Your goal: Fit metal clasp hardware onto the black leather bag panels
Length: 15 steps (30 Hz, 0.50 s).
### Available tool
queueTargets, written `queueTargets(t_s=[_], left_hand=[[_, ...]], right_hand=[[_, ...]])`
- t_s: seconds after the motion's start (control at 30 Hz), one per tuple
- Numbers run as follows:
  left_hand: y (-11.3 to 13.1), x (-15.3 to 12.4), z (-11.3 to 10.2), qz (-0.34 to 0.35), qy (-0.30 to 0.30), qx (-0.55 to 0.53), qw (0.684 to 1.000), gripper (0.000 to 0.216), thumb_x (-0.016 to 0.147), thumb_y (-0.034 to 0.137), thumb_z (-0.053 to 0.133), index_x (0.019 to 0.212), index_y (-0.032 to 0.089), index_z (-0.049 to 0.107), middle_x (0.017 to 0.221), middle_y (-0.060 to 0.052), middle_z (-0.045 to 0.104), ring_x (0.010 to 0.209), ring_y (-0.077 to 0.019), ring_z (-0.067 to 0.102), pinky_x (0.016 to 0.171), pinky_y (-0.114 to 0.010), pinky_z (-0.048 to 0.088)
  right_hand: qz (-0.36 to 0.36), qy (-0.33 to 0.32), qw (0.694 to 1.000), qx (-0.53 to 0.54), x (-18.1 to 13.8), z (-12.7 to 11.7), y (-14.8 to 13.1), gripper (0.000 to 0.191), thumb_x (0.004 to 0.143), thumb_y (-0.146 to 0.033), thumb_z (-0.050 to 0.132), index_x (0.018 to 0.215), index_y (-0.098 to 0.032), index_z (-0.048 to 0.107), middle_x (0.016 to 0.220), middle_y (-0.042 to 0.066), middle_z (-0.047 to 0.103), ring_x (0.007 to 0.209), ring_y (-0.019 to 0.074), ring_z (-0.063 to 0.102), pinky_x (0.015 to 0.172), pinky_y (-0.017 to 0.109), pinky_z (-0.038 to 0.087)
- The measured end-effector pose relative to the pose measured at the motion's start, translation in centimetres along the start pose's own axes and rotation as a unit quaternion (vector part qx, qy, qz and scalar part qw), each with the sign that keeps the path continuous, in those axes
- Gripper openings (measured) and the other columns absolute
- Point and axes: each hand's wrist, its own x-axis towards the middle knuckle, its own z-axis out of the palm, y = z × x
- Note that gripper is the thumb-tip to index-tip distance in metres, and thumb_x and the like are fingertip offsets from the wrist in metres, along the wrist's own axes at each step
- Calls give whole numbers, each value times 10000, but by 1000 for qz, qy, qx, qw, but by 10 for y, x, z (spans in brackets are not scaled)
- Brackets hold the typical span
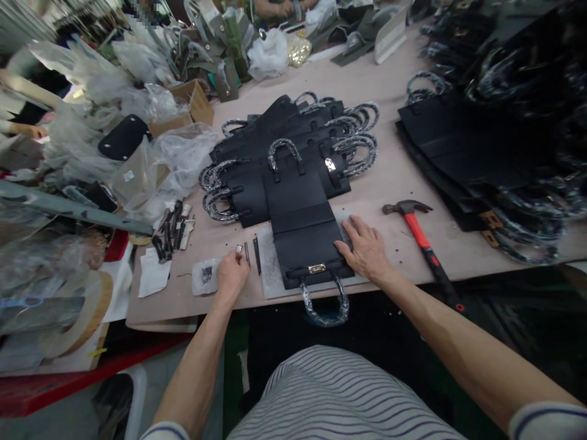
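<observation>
A black handbag panel [305,229] lies flat before me on a pale slab [273,278], with a metal clasp [316,268] near its front edge. One plastic-wrapped handle [326,318] of the panel hangs over the table's edge. My right hand [367,249] rests with fingers spread on the slab, thumb against the panel's right side. To the left, my left hand [232,272] pinches a small shiny metal piece [239,249]. Beside it are a clear tray [204,278] of small dark parts and two thin rod-like tools, including a black one [257,254].
A claw hammer [424,241] with a red and black handle lies right of my right hand. More black bag panels [247,195] are stacked behind, others [440,134] at the right. Dark tools [170,229], a paper slip [155,272] and plastic bags [183,153] sit left.
</observation>
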Motion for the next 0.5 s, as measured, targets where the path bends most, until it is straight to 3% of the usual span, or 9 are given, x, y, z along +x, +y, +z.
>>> queueTargets(t_s=[0.07, 0.33, 0.5], left_hand=[[7, -3, -1, 16, 10, 6, 1000, 218, 891, 329, 554, 977, 190, 699, 916, -110, 760, 928, -283, 713, 802, -337, 509], [23, 3, -1, 23, -40, 28, 999, 270, 844, 438, 613, 886, 190, 711, 957, -134, 763, 980, -319, 706, 824, -366, 511], [35, 10, -11, 32, -77, 65, 994, 188, 773, 292, 644, 907, 174, 700, 982, -167, 759, 1012, -335, 706, 829, -363, 511]], right_hand=[[-3, 0, 1000, -1, 0, -1, 0, 590, 1001, -506, 400, 1479, -166, 459, 1570, 185, 393, 1374, 371, 408, 1099, 575, 331], [-5, -3, 1000, -11, 0, -1, 0, 592, 1008, -512, 389, 1471, -152, 468, 1572, 184, 388, 1371, 363, 411, 1089, 559, 344], [-9, 2, 1000, -9, 0, -1, 0, 593, 1006, -512, 392, 1471, -153, 469, 1564, 193, 399, 1372, 364, 413, 1083, 554, 348]])
